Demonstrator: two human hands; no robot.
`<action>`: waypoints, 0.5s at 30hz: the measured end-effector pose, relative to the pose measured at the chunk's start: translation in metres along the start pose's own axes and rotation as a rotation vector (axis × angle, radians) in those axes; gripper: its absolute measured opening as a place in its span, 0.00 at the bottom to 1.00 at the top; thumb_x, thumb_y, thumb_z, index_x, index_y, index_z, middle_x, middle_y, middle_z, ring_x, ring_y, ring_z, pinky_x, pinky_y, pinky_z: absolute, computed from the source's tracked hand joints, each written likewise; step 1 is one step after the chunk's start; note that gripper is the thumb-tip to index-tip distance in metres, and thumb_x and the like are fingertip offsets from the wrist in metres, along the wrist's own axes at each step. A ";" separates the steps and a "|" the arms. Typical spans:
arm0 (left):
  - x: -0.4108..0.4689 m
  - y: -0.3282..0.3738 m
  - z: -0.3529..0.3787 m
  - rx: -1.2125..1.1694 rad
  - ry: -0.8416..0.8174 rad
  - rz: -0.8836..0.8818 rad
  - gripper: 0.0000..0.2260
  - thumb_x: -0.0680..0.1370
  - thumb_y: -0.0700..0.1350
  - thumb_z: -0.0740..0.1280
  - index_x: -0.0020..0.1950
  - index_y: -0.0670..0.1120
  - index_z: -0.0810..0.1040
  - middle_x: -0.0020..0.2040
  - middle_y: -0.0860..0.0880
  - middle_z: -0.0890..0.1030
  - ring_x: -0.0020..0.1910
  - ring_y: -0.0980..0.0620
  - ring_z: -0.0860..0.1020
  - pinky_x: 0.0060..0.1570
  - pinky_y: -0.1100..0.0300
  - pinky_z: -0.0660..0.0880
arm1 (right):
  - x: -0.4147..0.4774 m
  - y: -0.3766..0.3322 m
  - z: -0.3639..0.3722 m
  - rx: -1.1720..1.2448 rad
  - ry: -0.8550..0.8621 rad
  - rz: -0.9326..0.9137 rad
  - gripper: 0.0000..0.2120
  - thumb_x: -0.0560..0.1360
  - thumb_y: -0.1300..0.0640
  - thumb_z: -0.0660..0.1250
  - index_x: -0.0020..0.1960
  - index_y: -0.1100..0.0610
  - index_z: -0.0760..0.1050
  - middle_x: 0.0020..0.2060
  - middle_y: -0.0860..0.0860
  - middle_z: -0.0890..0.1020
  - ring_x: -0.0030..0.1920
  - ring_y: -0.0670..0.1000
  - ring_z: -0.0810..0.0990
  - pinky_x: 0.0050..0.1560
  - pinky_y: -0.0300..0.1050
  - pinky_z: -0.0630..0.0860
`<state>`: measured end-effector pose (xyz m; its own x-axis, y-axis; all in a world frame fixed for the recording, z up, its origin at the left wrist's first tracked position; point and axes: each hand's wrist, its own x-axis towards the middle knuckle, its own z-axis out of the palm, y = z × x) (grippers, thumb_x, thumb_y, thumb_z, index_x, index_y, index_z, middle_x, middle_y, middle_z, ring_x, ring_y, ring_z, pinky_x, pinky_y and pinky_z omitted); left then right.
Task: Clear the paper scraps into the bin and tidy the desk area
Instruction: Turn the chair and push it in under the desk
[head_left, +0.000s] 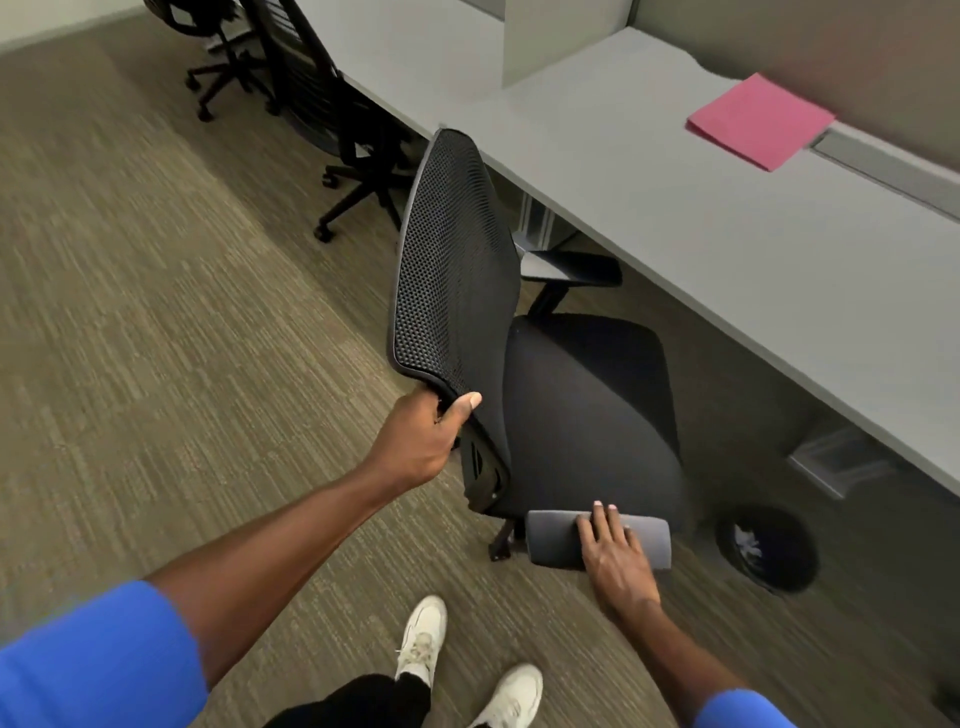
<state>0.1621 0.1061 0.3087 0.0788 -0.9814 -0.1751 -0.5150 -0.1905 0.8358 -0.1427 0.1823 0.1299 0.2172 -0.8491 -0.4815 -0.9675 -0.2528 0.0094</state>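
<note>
Two hands are on the black office chair (587, 395) that we stand behind. Our left hand (415, 447) grips the lower edge of the mesh backrest (454, 260), its fingers (462, 410) wrapped around the rim with the thumb pressed on the front face. Our right hand (615, 553) lies flat on the near grey armrest (550, 540), its fingers (602, 519) stretched out and slightly apart across the pad, gripping nothing. The chair's seat faces the long grey surface (727, 249), with the far armrest (571, 267) close under its front edge. On that surface, toward the back near the partition, lies a pink folder or folded sheet (758, 122), flat and well apart from the chair. On the carpet (156, 312) to the right of the chair, under the overhang of the surface, stands a round black bin (769, 551); something pale shows inside it, probably paper scraps (748, 543), though the blur there keeps us from being sure. Two more black chairs (322, 104) stand farther along the same surface at the upper left. Blue sleeves (104, 660) cover our upper arms, and our white shoes (421, 639) rest on the carpet just behind the chair's base.
</note>
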 end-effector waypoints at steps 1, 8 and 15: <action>-0.006 0.007 0.009 0.016 0.011 0.002 0.15 0.84 0.58 0.67 0.49 0.47 0.81 0.39 0.53 0.83 0.39 0.58 0.81 0.45 0.52 0.78 | -0.005 0.005 0.000 0.009 -0.010 0.028 0.27 0.86 0.63 0.47 0.85 0.60 0.50 0.86 0.62 0.51 0.86 0.63 0.50 0.83 0.58 0.59; -0.044 0.039 0.061 0.121 -0.015 -0.027 0.21 0.83 0.58 0.68 0.44 0.39 0.81 0.39 0.43 0.84 0.42 0.40 0.82 0.46 0.46 0.78 | -0.028 0.004 -0.026 0.237 0.019 0.107 0.36 0.78 0.61 0.66 0.83 0.59 0.56 0.84 0.60 0.58 0.84 0.60 0.57 0.80 0.54 0.68; -0.041 0.024 0.036 0.080 -0.245 0.058 0.07 0.78 0.41 0.74 0.52 0.51 0.89 0.47 0.54 0.90 0.50 0.55 0.88 0.55 0.50 0.84 | -0.048 -0.043 -0.081 0.607 0.488 0.157 0.37 0.73 0.53 0.74 0.80 0.57 0.66 0.76 0.53 0.72 0.76 0.56 0.71 0.70 0.56 0.78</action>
<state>0.1156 0.1426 0.3172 -0.1570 -0.9537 -0.2566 -0.5790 -0.1216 0.8062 -0.1011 0.1966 0.2233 -0.0315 -0.9967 -0.0747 -0.8629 0.0648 -0.5012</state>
